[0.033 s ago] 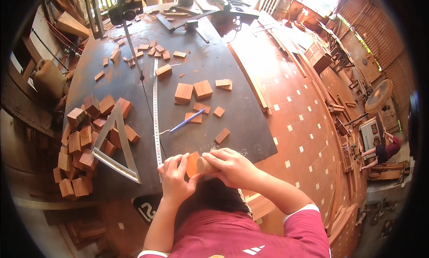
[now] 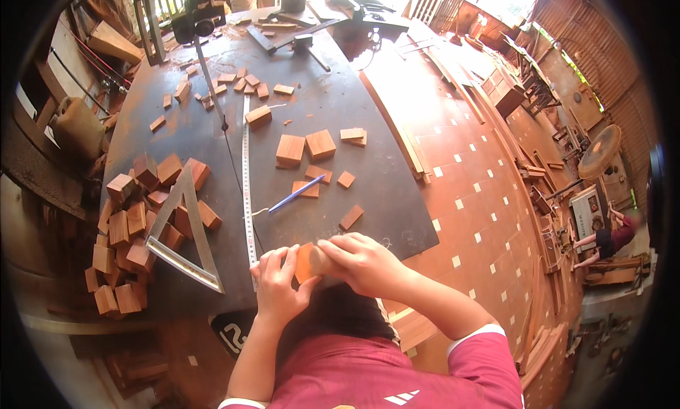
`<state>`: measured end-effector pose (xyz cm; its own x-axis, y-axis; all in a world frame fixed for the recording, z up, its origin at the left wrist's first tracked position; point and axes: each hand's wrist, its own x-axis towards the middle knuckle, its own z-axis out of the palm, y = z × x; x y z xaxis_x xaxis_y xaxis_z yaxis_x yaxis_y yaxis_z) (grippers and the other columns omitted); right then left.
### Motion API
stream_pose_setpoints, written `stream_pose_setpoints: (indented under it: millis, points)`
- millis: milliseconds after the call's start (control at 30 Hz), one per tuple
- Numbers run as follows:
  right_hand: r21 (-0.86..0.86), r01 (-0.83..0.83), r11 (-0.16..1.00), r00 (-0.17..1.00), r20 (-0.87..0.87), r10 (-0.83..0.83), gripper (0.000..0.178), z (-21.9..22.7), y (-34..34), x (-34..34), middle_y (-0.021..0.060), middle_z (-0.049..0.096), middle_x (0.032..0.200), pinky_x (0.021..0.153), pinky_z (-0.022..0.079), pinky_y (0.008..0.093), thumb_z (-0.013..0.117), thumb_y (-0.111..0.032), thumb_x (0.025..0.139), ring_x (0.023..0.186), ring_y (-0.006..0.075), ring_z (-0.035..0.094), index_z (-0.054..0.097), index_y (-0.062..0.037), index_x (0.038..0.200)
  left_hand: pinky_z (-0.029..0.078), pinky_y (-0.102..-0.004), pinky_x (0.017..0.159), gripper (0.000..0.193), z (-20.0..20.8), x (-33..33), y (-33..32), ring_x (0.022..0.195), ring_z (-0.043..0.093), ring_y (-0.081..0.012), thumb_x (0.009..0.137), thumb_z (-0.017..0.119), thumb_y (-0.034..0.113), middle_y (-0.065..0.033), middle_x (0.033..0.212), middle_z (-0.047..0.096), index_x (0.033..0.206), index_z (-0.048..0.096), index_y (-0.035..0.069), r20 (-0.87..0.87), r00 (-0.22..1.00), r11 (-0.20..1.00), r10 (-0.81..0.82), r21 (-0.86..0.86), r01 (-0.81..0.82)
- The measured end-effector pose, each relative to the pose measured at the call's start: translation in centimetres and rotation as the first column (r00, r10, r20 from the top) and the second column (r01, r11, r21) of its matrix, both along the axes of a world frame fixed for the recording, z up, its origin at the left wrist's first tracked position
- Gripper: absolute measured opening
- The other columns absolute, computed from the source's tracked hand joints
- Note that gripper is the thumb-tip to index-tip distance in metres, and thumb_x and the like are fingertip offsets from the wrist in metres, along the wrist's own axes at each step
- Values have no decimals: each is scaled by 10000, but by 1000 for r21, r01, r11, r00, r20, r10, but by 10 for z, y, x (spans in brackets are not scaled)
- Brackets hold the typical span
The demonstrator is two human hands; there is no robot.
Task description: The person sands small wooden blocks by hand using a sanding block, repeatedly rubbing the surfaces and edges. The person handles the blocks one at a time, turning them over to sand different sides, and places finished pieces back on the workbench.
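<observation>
Near the front edge of the dark work table (image 2: 326, 225), my left hand (image 2: 280, 278) grips an orange-brown wooden block (image 2: 304, 261) between thumb and fingers. My right hand (image 2: 361, 262) closes around a roundish brown piece (image 2: 321, 261) pressed against the block's right side; motion blurs the fingertips, and its exact kind cannot be made out. A blue pen (image 2: 296, 193) rests across a small wooden block beyond my hands. To the left, a metal triangular square (image 2: 202, 232) leans over a pile of wooden blocks (image 2: 119, 225).
A white measuring tape strip (image 2: 246, 175) runs along the table beside a thin saw blade (image 2: 212, 90). Two larger blocks (image 2: 320, 144) and several small offcuts lie farther back. Boards (image 2: 397, 125) line the right table edge. Another person (image 2: 618, 235) is far right on the tiled floor.
My right hand and the round piece have shifted slightly left over the block, with the fingers now blurred. My left hand stays nearly in place.
</observation>
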<state>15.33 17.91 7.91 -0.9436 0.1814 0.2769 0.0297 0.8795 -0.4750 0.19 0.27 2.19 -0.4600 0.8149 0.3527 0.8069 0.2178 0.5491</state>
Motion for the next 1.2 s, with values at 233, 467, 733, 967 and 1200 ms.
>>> stream_pose_setpoints:
  millis: [233,467,733,967,1200]
  points:
    - [-23,-27,999,998,-56,25,563,-2,15,-13,210,694,1266,975,569,466,813,-121,879,1120,403,685,627,18,1391,380,-460,1037,707,-1,0,3,1205,584,-303,746,910,358,-92,1252,657,1339,699,36,-10,1000,1000,23,-2,-23]
    - [29,-58,998,998,42,57,600,0,7,-6,189,665,1314,1043,532,470,793,-125,889,1185,383,660,587,20,1434,385,-456,1035,705,-1,-4,5,1184,596,-311,723,914,319,-110,1242,656,1322,702,12,0,1000,999,-10,39,10]
    - [-32,-44,999,998,54,45,587,4,-2,7,214,667,1319,1064,529,482,784,-124,892,1196,400,661,584,39,1420,391,-460,1030,685,0,-3,2,1188,598,-308,753,911,349,-100,1238,653,1323,704,30,-33,999,1000,13,-9,-13]
    - [23,0,1000,999,-38,1,618,-6,7,-13,219,660,1318,1050,534,466,796,-112,873,1182,399,662,568,61,1420,395,-456,1035,716,-4,-5,4,1189,601,-305,740,915,373,-95,1243,656,1332,700,34,-20,1000,999,-6,35,7]
    - [-29,-20,999,1000,18,21,588,6,-10,12,236,668,1289,1032,546,488,784,-68,872,1156,420,672,581,74,1405,396,-453,1033,720,0,-4,3,1180,602,-305,741,916,377,-98,1239,661,1328,698,22,-46,999,1000,13,9,-13]
